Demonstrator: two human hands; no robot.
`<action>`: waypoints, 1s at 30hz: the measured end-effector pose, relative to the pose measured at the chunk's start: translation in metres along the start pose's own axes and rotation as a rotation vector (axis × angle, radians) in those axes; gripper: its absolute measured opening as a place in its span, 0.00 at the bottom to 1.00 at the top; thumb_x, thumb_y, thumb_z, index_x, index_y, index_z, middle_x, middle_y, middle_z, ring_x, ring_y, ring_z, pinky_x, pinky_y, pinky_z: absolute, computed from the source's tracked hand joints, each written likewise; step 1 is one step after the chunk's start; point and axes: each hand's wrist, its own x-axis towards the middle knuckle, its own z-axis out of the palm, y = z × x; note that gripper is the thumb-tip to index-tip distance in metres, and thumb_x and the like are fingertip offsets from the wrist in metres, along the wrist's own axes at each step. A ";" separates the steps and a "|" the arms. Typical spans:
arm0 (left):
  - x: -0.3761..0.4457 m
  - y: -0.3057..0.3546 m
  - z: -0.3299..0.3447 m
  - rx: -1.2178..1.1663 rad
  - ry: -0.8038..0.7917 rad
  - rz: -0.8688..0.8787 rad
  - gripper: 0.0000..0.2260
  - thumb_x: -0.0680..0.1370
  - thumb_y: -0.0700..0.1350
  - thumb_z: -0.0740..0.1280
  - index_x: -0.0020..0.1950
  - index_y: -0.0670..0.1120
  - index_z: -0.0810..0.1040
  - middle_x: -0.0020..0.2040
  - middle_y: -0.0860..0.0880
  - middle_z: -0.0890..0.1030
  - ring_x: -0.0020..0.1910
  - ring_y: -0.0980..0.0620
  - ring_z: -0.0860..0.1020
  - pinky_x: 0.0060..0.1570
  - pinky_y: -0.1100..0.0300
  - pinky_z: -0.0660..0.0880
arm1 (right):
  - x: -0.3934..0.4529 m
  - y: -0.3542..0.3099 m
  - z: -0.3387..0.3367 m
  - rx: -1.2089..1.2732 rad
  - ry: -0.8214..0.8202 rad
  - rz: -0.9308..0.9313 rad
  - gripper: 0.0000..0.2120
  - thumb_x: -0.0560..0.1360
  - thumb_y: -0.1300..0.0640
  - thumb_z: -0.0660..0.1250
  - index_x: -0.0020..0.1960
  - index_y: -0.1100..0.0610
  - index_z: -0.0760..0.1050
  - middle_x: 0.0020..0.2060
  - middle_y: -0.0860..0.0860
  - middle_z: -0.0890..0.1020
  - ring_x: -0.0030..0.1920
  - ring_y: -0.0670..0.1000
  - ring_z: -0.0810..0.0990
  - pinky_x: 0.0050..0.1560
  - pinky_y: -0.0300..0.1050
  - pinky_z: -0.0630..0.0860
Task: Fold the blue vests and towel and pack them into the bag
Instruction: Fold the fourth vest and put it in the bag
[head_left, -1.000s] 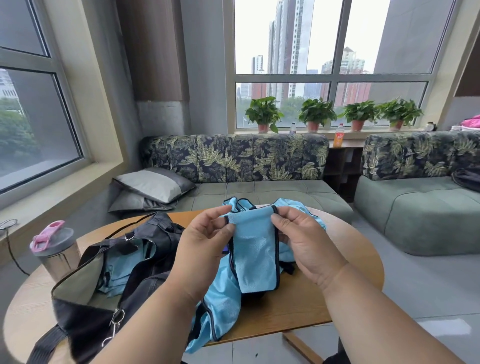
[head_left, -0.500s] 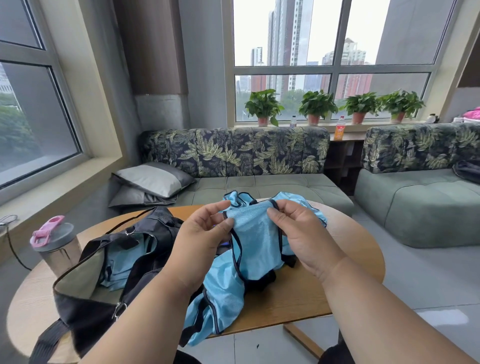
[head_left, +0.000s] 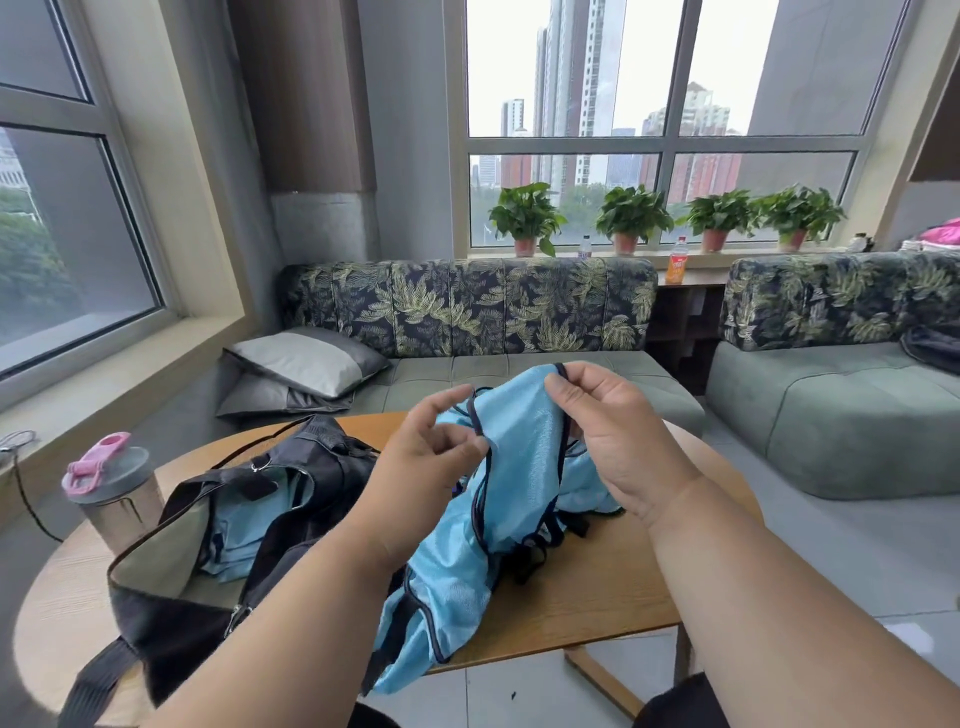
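**Vest held up by its trim, bag waiting at lower left**

At the left edge of the frame a shaker bottle (head_left: 106, 488) with a pink lid stands on the round wooden desk (head_left: 597, 608); just right of it the black bag (head_left: 218, 566) lies open, with folded blue fabric (head_left: 249, 535) already inside; in the middle, the left hand (head_left: 431, 462) pinches the dark trim of the blue vest (head_left: 514, 467) between thumb and forefinger, the other fingers loosely curled; right of centre, the right hand (head_left: 613, 436) pinches the upper edge of the same trim, a little higher in the frame; the vest hangs between both grips, its long axis running down toward the lower centre, where its tail drapes over the desk's near edge; the bag lies left of and below the vest, so the left hand is the nearer one; the vest looks not yet folded.
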 end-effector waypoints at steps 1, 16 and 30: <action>0.004 0.007 -0.001 -0.037 -0.003 0.016 0.21 0.81 0.35 0.71 0.70 0.55 0.76 0.40 0.51 0.81 0.41 0.53 0.77 0.48 0.58 0.74 | 0.004 -0.003 -0.002 -0.011 0.005 -0.010 0.07 0.84 0.59 0.66 0.52 0.58 0.82 0.42 0.49 0.85 0.43 0.45 0.81 0.48 0.39 0.79; 0.073 0.130 0.029 -0.182 0.031 0.176 0.12 0.84 0.34 0.65 0.61 0.47 0.84 0.47 0.49 0.84 0.45 0.53 0.83 0.45 0.61 0.81 | 0.035 -0.077 0.004 -0.401 0.044 -0.034 0.24 0.81 0.49 0.70 0.74 0.36 0.67 0.55 0.48 0.80 0.51 0.45 0.83 0.45 0.38 0.79; 0.072 0.117 0.048 -0.041 0.213 0.244 0.21 0.81 0.28 0.65 0.68 0.48 0.82 0.55 0.50 0.86 0.53 0.53 0.86 0.52 0.61 0.83 | -0.045 0.071 -0.015 -0.833 -0.155 0.401 0.20 0.69 0.40 0.73 0.57 0.48 0.83 0.52 0.42 0.87 0.54 0.46 0.84 0.61 0.47 0.81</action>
